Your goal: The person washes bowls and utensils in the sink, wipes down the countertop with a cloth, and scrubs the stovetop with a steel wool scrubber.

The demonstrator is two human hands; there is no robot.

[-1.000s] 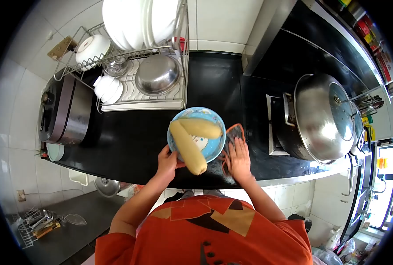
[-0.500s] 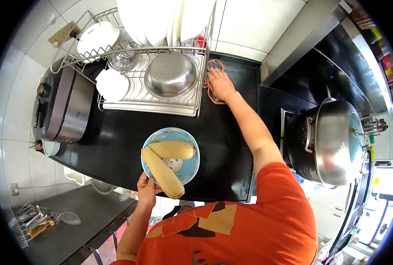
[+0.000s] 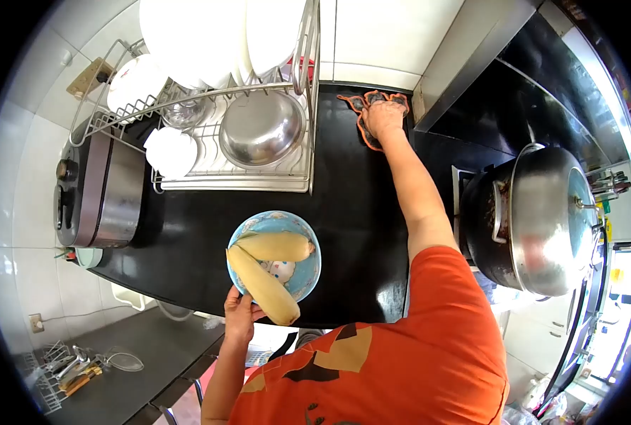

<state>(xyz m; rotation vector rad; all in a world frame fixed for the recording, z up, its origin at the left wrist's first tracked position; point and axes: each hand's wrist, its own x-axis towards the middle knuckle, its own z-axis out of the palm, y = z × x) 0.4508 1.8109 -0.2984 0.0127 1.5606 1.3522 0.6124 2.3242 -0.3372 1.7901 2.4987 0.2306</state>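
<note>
My left hand (image 3: 239, 312) grips the lower left rim of a light blue bowl (image 3: 302, 280), thumb near the rim. Inside lie two pale ears of corn in their husks: one ear (image 3: 276, 246) rests across the bowl, the other ear (image 3: 264, 287) slants out over the near rim. At the back right of the black counter (image 3: 351, 191), my right hand (image 3: 383, 119) presses on a dark grey cloth (image 3: 377, 96) with orange edging. Its fingers are bent over the bunched cloth and partly hidden.
A dish rack (image 3: 237, 185) with plates, cups and a steel bowl (image 3: 262, 129) stands at the back. Left of it is a rice cooker (image 3: 117, 188). A big lidded steel pot (image 3: 542, 219) sits on the right. Utensils (image 3: 78, 368) lie on a lower counter at left.
My right hand has slid the cloth rightward along the back of the counter, away from the dish rack, bunching it more. My left hand still holds the bowl in about the same place.
</note>
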